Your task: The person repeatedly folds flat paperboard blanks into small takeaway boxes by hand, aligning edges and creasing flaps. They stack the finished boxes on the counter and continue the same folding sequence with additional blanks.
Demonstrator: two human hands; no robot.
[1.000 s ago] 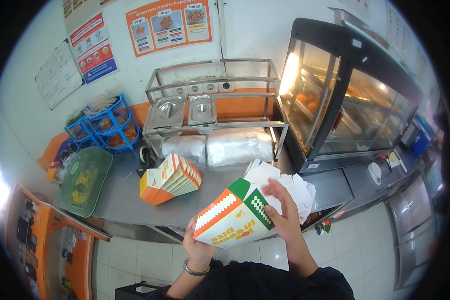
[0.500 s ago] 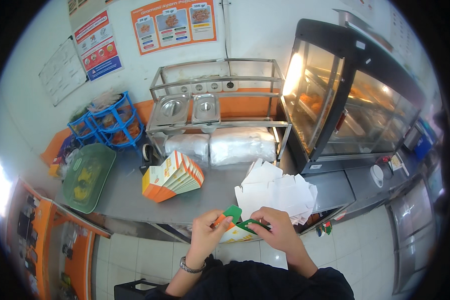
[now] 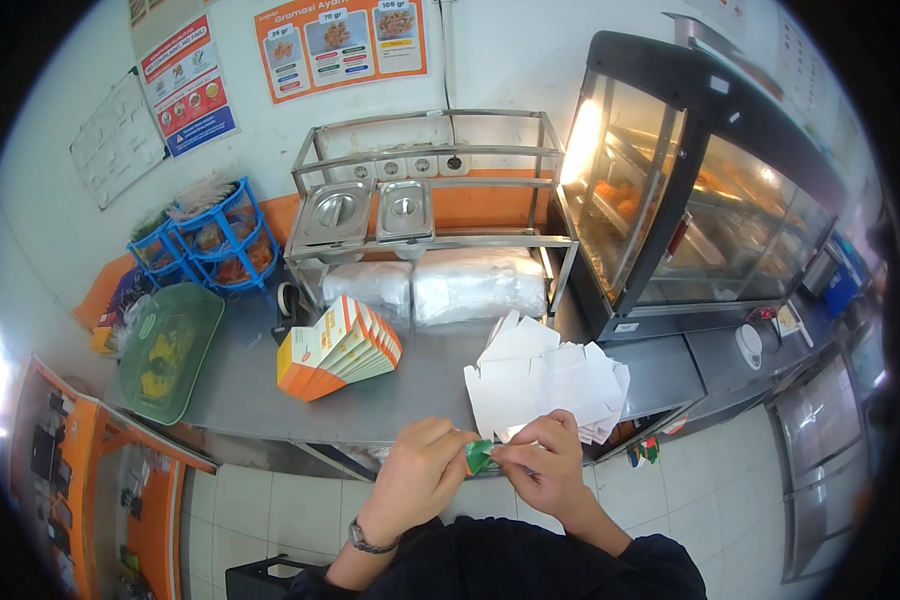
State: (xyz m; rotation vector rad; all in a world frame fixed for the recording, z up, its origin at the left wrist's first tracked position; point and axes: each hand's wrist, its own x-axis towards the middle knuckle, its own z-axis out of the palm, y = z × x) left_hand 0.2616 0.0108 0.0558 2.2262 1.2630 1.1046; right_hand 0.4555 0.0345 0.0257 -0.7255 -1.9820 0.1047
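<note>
A small folding food carton (image 3: 479,456) is held in front of my body, off the counter's front edge. Only its green flap area shows; the rest is covered by my hands. My left hand (image 3: 418,470), with a bracelet on the wrist, grips the carton's left side, its back turned up. On the other side my right hand (image 3: 547,464) pinches the green flap between thumb and fingers. Just beyond my right hand lies a pile of flat white carton blanks (image 3: 550,385). Farther left, a nested stack of orange, white and yellow cartons (image 3: 340,350) rests on its side.
A steel counter (image 3: 240,385) runs across. It carries a green lidded tray (image 3: 172,350), blue baskets (image 3: 232,240), and a steel rack (image 3: 430,245) with lidded pans (image 3: 335,212) and plastic-wrapped packs (image 3: 478,285). A lit glass food warmer (image 3: 705,190) stands right, near a white round scale (image 3: 749,346).
The carton's green flaps stood apart; now they are drawn together between my hands. My left hand has turned over it and shifted slightly right. The view has shifted a little.
</note>
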